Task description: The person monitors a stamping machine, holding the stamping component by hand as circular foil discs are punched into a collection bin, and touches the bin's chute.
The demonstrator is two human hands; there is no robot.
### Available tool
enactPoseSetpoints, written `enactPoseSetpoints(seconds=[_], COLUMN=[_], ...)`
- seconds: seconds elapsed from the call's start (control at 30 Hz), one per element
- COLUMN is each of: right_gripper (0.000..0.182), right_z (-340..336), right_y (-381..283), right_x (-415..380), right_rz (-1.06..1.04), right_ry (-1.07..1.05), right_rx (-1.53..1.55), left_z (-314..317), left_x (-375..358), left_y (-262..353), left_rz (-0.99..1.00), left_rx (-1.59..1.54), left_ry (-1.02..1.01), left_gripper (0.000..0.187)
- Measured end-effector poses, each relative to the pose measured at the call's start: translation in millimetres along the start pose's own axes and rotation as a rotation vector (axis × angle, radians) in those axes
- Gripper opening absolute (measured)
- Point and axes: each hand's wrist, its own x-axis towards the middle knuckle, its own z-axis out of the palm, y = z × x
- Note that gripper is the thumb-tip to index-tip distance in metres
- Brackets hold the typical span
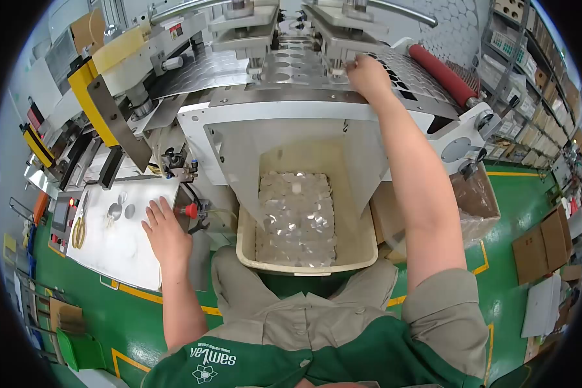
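Note:
My left hand (165, 229) lies flat, fingers spread, on a white side table (119, 252) next to the machine, holding nothing. My right hand (367, 74) reaches up and forward onto the punched silver sheet (291, 64) on the machine bed, fingers curled at the base of a metal press head (343, 35); what it grips is hidden. Below the bed, a beige bin (307, 262) holds several round silver discs (296, 216).
A red roller (443, 74) sits at the machine's right end. Scissors (79, 226) and loose discs (118, 208) lie on the side table beside a red knob (189, 210). Cardboard boxes (543, 242) stand on the green floor at right, with shelves (537, 77) behind.

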Motion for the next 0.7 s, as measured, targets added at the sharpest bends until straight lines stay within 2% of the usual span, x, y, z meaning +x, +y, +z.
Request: enactPoseSetpoints(seconds=[0.07, 0.1, 0.17, 0.2, 0.27, 0.3, 0.37, 0.4, 0.47, 0.5, 0.57, 0.67, 0.7], right_gripper=[0.032, 0.032, 0.032, 0.032, 0.032, 0.031, 0.031, 0.032, 0.032, 0.032, 0.033, 0.034, 0.033], right_z=[-6.4, -1.2, 7.5, -1.0, -6.8, -8.3, 0.8, -2.5, -5.2, -10.4, -7.7, -1.7, -3.4], right_y=[-7.8, -5.3, 3.9, -4.1, -8.3, -8.0, 1.2, -6.1, -9.4, -11.8, -8.0, -5.9, -5.8], right_x=[-2.7, -4.6, 6.8, -0.7, 0.1, -6.5, 3.0, -1.8, -5.0, -9.2, -5.3, -2.8, -4.4], right_rz=[0.046, -0.005, -0.025, 0.046, 0.081, -0.003, -0.011, 0.014, 0.05, 0.034, 0.027, 0.004, -0.014], right_ry=[0.099, 0.124, -0.035, 0.032, 0.031, 0.021, -0.084, 0.041, 0.155, 0.03, -0.052, 0.146, 0.025], right_rx=[-0.005, 0.016, -0.016, 0.04, -0.007, -0.013, 0.01, 0.015, 0.036, -0.017, -0.029, 0.046, -0.02], left_z=[2.2, -0.1, -1.9, -3.6, -2.3, -1.4, -2.6, 1.0, 3.0, 3.3, 2.7, 2.6, 2.0], left_x=[0.0, 0.1, 0.8, 0.6, 0.2, -0.1, -0.1, 0.0, -0.1, -0.4, 0.1, 0.5, 0.0], left_y=[-0.6, 0.2, 1.3, 1.6, 0.9, 0.5, 1.3, -0.9, -1.6, -1.6, -0.9, -0.9, -1.5], left_rz=[-0.001, -0.003, -0.013, -0.013, -0.009, -0.007, -0.008, 0.003, 0.007, 0.008, 0.007, 0.002, 0.011], left_rx=[-0.003, -0.006, 0.0, -0.002, -0.005, -0.008, -0.003, -0.007, -0.009, -0.011, -0.014, 0.0, -0.003], left_ry=[0.002, -0.01, -0.029, -0.034, -0.023, -0.017, -0.028, -0.006, 0.004, 0.011, 0.008, -0.004, -0.002], left_gripper=[0.084, 0.084, 0.085, 0.085, 0.085, 0.085, 0.085, 0.084, 0.083, 0.083, 0.083, 0.084, 0.084])
